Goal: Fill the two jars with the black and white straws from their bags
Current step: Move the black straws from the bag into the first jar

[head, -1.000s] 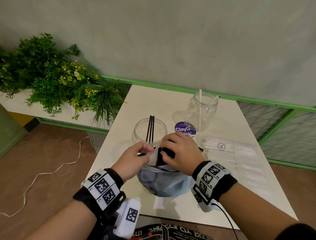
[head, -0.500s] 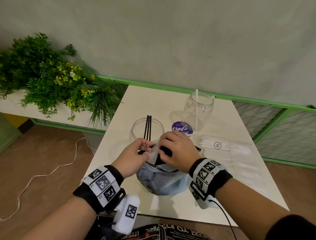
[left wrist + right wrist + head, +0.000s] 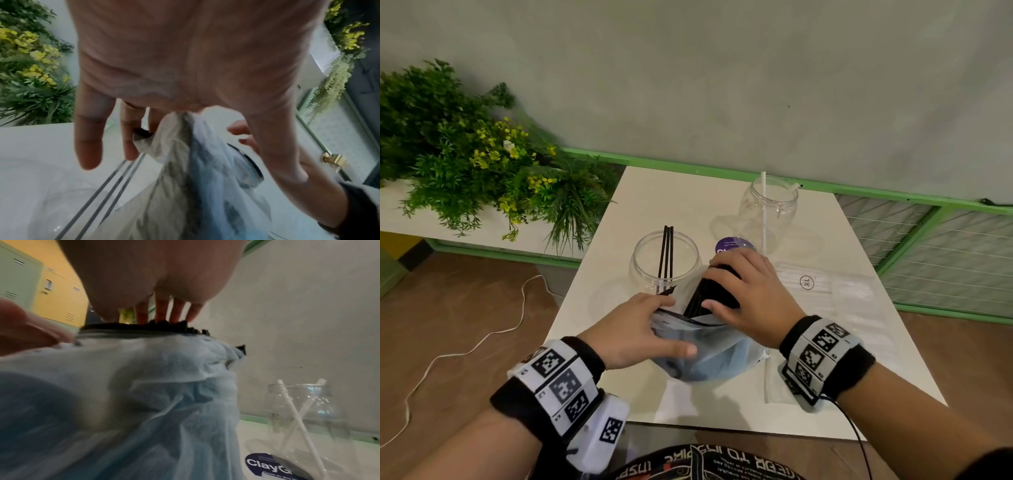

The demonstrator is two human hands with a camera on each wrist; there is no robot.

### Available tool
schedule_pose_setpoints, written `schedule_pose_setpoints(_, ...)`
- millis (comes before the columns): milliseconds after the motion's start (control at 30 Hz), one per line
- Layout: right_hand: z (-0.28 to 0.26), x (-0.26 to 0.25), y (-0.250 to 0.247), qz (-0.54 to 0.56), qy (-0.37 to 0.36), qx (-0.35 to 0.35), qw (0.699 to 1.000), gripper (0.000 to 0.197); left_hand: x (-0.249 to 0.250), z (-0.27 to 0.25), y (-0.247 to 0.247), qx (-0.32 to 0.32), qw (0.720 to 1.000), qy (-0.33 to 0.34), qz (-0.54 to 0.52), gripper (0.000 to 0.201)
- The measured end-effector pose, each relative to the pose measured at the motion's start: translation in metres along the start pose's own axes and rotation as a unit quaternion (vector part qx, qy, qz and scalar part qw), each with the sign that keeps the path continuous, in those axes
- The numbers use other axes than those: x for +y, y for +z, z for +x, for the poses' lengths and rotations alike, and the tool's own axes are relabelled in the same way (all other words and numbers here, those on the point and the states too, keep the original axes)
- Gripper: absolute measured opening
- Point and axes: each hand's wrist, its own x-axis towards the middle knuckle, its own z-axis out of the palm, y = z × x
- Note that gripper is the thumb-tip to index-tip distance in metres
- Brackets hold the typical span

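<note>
A pale blue plastic bag [image 3: 715,356] of black straws stands at the table's near middle. My left hand [image 3: 664,322] holds its mouth, thumb down the bag's side. My right hand [image 3: 726,287] grips a thick bundle of black straws [image 3: 702,294] that sticks up out of the bag; their tips [image 3: 164,325] lie under my fingers [image 3: 162,308]. Just beyond stands a clear jar [image 3: 643,270] with three black straws [image 3: 666,253]. A second clear jar [image 3: 784,209] at the far right holds white straws [image 3: 764,205]. The bag of white straws [image 3: 825,291] lies flat to the right.
A purple round sticker [image 3: 732,244] lies on the white table [image 3: 654,198] between the jars. Green plants [image 3: 482,161] fill a ledge to the left. A green rail and mesh fence [image 3: 945,257] run behind and right. A white cable [image 3: 465,349] trails on the floor.
My right hand has raised the bundle of black straws further out of the bag. My left thumb has slid down onto the bag's side.
</note>
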Motion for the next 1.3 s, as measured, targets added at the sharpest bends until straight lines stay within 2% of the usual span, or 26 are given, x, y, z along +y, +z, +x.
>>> schedule_pose_setpoints(67,-0.011,-0.01,-0.005,0.023,-0.065,0.035,0.997,0.04,-0.001,0.002,0.002,-0.012,0.999,0.009,0.052,0.119)
schedule_pose_setpoints(133,-0.025,-0.017,-0.007,0.021,-0.107,-0.003,0.994,0.05,-0.002,0.004,0.005,-0.006,0.998,0.015,0.061,0.113)
schedule_pose_setpoints(233,-0.04,-0.016,0.0,-0.055,-0.07,-0.12,0.989,0.073,-0.002,0.007,0.01,0.019,0.997,0.028,0.066,0.09)
schedule_pose_setpoints(333,-0.044,-0.016,0.013,-0.102,-0.028,-0.15,0.983,0.083,-0.003,0.007,0.012,0.038,0.997,0.045,0.046,0.079)
schedule_pose_setpoints(400,-0.042,-0.019,0.024,-0.106,-0.013,-0.127,0.986,0.079,-0.004,0.009,0.013,0.026,0.998,0.05,0.019,0.085)
schedule_pose_setpoints(500,-0.037,-0.021,0.036,-0.107,0.003,-0.109,0.988,0.056,-0.005,0.011,0.018,0.007,0.999,0.046,-0.012,0.112)
schedule_pose_setpoints(567,-0.036,-0.021,0.04,-0.106,0.01,-0.1,0.989,0.041,-0.004,0.013,0.023,0.022,0.999,0.044,0.001,0.113)
schedule_pose_setpoints(667,-0.037,-0.021,0.043,-0.076,0.018,-0.068,0.995,0.022,0.002,0.015,0.027,0.068,0.996,0.044,0.045,0.089)
schedule_pose_setpoints(800,-0.045,-0.025,0.047,-0.027,0.015,-0.025,0.999,0.022,0.007,0.015,0.027,0.143,0.986,0.047,0.071,0.044)
schedule_pose_setpoints(900,-0.06,-0.027,0.047,-0.026,-0.017,-0.055,0.998,0.024,0.005,0.013,0.028,0.181,0.981,0.043,0.055,0.031)
schedule_pose_setpoints(1000,-0.072,-0.023,0.043,-0.004,-0.024,-0.092,0.995,0.035,0.001,0.013,0.029,0.198,0.979,0.044,0.037,0.025)
schedule_pose_setpoints(1067,-0.073,-0.02,0.039,0.054,0.01,-0.083,0.995,0.032,-0.001,0.014,0.03,0.202,0.978,0.04,0.026,0.024)
schedule_pose_setpoints(1167,-0.065,-0.017,0.03,0.146,0.138,-0.052,0.978,0.029,-0.003,0.014,0.028,0.202,0.978,0.04,0.011,0.024)
schedule_pose_setpoints(1233,-0.056,-0.017,0.028,0.145,0.185,-0.047,0.971,0.028,-0.003,0.015,0.027,0.197,0.979,0.046,0.003,0.025)
schedule_pose_setpoints(1300,-0.047,-0.019,0.026,0.124,0.2,-0.082,0.969,0.033,-0.003,0.015,0.027,0.19,0.98,0.055,-0.007,0.025)
